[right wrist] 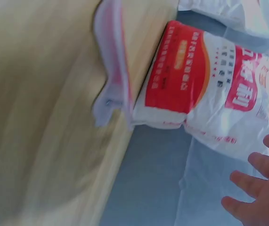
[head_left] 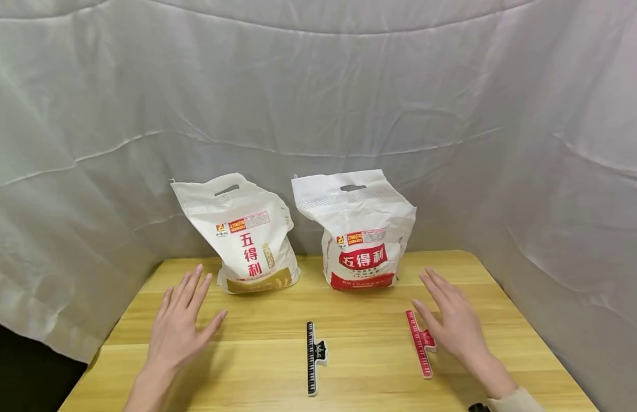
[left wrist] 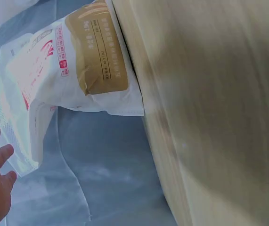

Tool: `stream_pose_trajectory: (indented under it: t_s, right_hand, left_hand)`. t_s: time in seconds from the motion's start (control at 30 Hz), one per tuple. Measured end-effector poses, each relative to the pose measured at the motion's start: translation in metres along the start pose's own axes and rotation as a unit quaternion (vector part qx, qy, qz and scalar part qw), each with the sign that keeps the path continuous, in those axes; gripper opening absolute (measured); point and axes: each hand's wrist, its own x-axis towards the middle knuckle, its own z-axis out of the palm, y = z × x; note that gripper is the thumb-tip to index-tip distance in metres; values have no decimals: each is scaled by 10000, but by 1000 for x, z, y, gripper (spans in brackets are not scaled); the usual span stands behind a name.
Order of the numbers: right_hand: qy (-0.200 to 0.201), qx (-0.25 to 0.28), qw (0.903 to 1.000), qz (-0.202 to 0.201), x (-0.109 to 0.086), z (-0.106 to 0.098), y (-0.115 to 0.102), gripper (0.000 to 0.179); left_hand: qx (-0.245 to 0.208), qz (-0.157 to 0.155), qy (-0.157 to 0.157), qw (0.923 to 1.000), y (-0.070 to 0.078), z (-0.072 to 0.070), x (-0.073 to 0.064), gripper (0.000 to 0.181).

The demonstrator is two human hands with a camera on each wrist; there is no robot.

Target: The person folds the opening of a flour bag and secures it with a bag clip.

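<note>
1. Evidently stood on end at the far side of the table, probably for a steady seat on broad bottoms: white bag with gold band, upper part leaning left, and white bag with red band, to its right, a gap between. Printed fronts turned forward, likely for easy reading; handle slots uppermost, likely for easy lifting.
2. Laid nearer the front, teeth-edges leftward, perhaps for ready reach: black clip, between the hands; red clip, slightly slanted, just beside the right hand.
3. Left hand: near the white bag with gold band, fingers straight and spread, nothing grasped.
4. Right hand: fingers extended, thumb apart, nothing grasped. One hand to each side, perhaps to keep both clips between.
5. Count: hands, two; bags, two; clips, two (black one, red one); table, one. Behind all, grey curtain.
</note>
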Motion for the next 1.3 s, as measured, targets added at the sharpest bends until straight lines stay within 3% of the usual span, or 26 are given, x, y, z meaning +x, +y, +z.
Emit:
stream_pose_trajectory:
  t_s: [0.37, 0.53, 0.8, 1.3]
  right_hand:
    - [954, 455, 9903, -898, 15, 11, -18, 64]
    - [941, 699, 9887, -936, 26, 16, -25, 59]
    - [968, 1044, 9842, -1058, 40, 26, -39, 53]
    - [1172, 1271, 9747, -1417, 78, 39, -64, 58]
  left_hand:
    - [-89, 429, 528, 9976, 8, 2, 19, 80]
    - [-131, 609, 715, 9955, 11, 0, 34, 80]
    - [-120, 636, 560, 9963, 14, 0, 51, 81]
    - [-109, 960, 666, 9931, 15, 9, 82, 82]
